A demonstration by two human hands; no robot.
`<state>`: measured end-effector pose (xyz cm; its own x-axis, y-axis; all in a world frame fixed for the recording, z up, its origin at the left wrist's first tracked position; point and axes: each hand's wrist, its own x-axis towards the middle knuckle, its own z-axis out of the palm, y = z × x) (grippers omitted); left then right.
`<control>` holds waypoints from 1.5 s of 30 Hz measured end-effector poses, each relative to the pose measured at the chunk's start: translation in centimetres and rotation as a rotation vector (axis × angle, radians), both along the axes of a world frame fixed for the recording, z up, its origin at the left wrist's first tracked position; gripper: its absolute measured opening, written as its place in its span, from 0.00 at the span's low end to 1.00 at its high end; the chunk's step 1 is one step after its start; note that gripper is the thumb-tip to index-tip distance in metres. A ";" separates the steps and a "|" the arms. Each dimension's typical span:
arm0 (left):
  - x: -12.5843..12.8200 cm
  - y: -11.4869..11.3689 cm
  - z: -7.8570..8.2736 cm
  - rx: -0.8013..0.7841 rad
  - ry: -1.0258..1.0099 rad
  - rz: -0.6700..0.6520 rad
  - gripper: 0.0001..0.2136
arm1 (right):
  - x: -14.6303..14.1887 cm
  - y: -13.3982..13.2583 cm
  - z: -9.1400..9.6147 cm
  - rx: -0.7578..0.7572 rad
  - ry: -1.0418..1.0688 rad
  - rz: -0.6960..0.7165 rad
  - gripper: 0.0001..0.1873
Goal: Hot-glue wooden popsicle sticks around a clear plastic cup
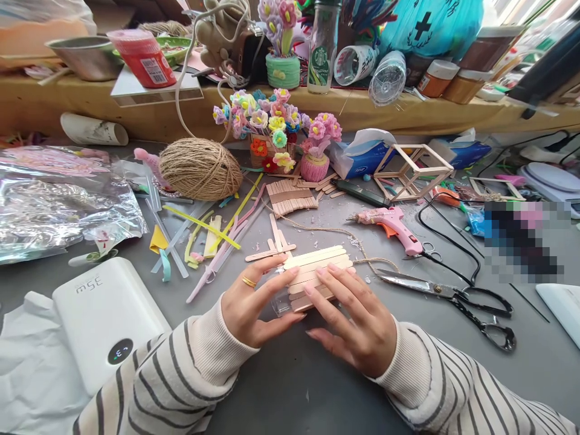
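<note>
Between my two hands is a panel of pale craft sticks (316,260) laid side by side. My left hand (247,302), with a ring on one finger, grips its left end between fingers and thumb. The fingers of my right hand (365,314) lie across its top face at the right, with the thumb below the near edge. A clear plastic piece (281,303) shows under the panel's left end; its full shape is hidden. Just beyond lie several loose craft sticks (275,232) and a strand of twine (376,261).
Scissors (446,291) and a pink glue gun (394,226) with a black cord lie at right. A white power bank (109,320) is at left. Behind are a twine ball (202,169), a stick bundle (292,196), pipe-cleaner flowers (276,124) and a stick cube frame (413,172).
</note>
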<state>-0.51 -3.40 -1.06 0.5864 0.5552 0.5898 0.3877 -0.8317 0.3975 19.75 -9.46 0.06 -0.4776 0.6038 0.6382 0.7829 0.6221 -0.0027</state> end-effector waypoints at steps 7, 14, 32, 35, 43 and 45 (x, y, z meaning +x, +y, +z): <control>0.1 0.0 0.0 0.005 -0.015 0.007 0.22 | 0.1 0.0 -0.2 -0.001 0.008 0.021 0.25; 0.0 0.0 0.0 0.014 -0.011 0.001 0.22 | 0.2 0.1 -0.2 -0.003 -0.016 0.009 0.25; -0.1 0.0 -0.1 0.012 0.037 0.004 0.24 | 0.3 0.1 -0.2 -0.032 -0.018 0.013 0.27; -0.2 0.0 -0.1 0.039 0.071 0.012 0.25 | 0.4 0.1 -0.2 -0.062 -0.019 0.008 0.28; -0.3 0.1 -0.2 0.071 0.097 0.006 0.21 | 0.3 0.2 0.0 -0.070 -0.018 0.013 0.29; -0.2 0.1 -0.1 0.083 0.096 0.014 0.20 | 0.3 0.2 -0.1 -0.067 -0.014 0.018 0.29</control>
<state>-0.76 -3.33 -1.16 0.6345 0.5155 0.5758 0.4326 -0.8543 0.2882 20.01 -9.26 0.00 -0.4972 0.6363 0.5898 0.7721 0.6346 -0.0337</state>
